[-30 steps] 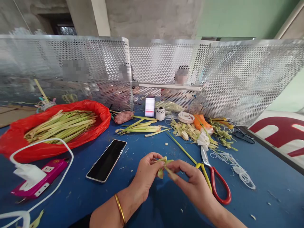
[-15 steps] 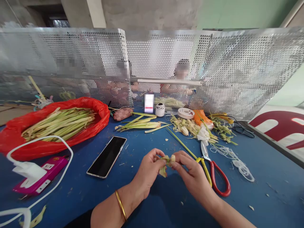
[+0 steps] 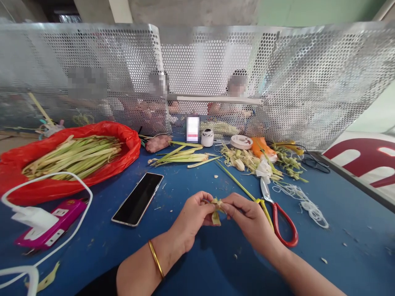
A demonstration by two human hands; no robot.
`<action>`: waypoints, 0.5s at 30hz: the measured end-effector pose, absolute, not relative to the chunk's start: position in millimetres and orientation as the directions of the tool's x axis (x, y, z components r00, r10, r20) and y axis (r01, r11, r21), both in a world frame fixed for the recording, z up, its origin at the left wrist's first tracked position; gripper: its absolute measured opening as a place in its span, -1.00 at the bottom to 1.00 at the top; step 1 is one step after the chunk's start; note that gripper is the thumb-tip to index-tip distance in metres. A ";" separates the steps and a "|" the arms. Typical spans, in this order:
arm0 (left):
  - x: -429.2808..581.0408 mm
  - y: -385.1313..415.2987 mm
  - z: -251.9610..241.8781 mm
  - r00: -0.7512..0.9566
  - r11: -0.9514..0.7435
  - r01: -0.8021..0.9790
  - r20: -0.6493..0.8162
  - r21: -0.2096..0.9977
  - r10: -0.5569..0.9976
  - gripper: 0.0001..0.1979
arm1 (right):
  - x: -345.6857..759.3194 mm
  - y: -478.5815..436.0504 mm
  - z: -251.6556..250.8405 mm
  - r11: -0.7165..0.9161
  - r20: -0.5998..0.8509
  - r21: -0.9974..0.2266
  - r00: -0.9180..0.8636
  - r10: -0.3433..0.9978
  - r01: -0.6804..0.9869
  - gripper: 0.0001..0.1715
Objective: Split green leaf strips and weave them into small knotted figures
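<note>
Between my hands, above the blue table [image 3: 197, 255], is a small knotted piece of pale green dried leaf strip [image 3: 216, 218]. My left hand [image 3: 199, 213] pinches it from the left, and one end of the strip hangs below the fingers. From the other side my right hand [image 3: 247, 213] closes thumb and fingertips on the same piece. Its exact folds are partly hidden by the fingers. Scissors [image 3: 285, 226] with red and yellow handles lie just right of my right hand, beside a long green stalk [image 3: 236, 183].
A red plastic bag [image 3: 129, 150] full of leaf strips stands left, behind a purple power strip [image 3: 52, 226]. A phone [image 3: 138, 200] lies left of my hands. Leaf scraps [image 3: 243, 158], a tape roll [image 3: 241, 142] and white string [image 3: 313, 211] are right. Behind a perforated metal screen [image 3: 197, 61] people sit.
My fingers have shifted on the leaf piece; the pale end that stood up by my right fingertips is now tucked down between them. The whole view has tilted slightly.
</note>
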State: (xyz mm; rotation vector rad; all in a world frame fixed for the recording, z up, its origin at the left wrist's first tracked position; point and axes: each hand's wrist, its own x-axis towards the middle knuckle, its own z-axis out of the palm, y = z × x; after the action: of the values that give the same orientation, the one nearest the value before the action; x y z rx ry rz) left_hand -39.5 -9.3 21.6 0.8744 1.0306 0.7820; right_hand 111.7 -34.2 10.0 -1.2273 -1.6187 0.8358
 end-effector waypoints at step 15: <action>-43.2 -4.2 13.5 0.476 0.598 -0.249 -0.442 0.761 0.760 -0.81 | 111.5 -35.4 8.2 0.289 0.328 -0.788 -0.027 0.944 0.544 -0.78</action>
State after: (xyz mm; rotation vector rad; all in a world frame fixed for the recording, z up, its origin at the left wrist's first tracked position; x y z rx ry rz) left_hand -43.2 -4.2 13.5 0.6815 0.8639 0.6787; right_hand 111.5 -35.4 8.2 -1.3699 -1.6906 0.5802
